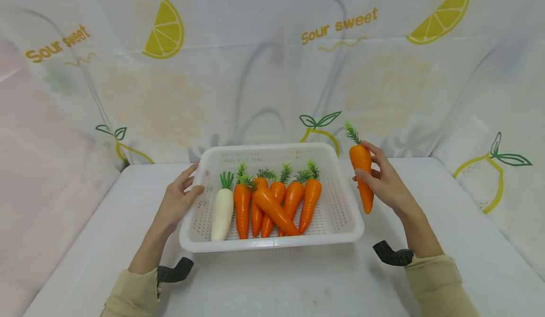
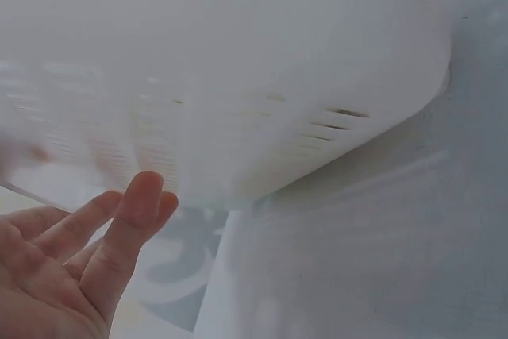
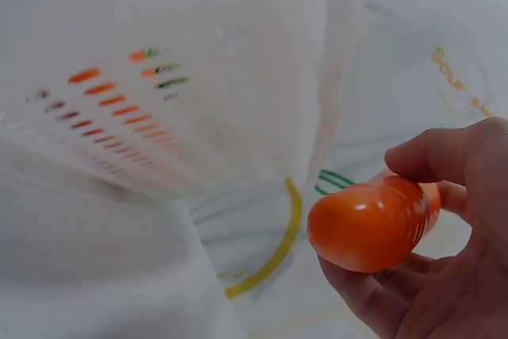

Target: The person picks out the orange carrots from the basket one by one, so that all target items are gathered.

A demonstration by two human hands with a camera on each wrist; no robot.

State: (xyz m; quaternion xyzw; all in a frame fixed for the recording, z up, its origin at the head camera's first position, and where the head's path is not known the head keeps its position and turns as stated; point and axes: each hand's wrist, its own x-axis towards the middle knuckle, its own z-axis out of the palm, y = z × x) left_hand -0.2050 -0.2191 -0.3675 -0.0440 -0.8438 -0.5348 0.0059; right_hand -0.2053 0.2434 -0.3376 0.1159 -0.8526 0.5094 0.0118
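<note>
My right hand (image 1: 385, 180) grips a toy carrot (image 1: 360, 161) between thumb and fingers. It is upright, green tuft at the top and tip pointing down, just right of the white plastic basket (image 1: 272, 244). In the right wrist view the carrot's smooth orange end (image 3: 357, 228) faces the camera, beside the basket's slotted wall (image 3: 262, 117). By the basket's left side is my left hand (image 1: 175, 202), its fingertips right at the rim. The left wrist view shows that hand (image 2: 79, 267) with fingers loosely extended next to the outer wall.
Inside the basket lie a white radish (image 1: 223, 215) on the left and several carrots (image 1: 242, 208), one slanting across the others (image 1: 274, 209). The basket stands on a white table (image 1: 272, 284). Behind it hangs a lemon-print cloth (image 1: 272, 80).
</note>
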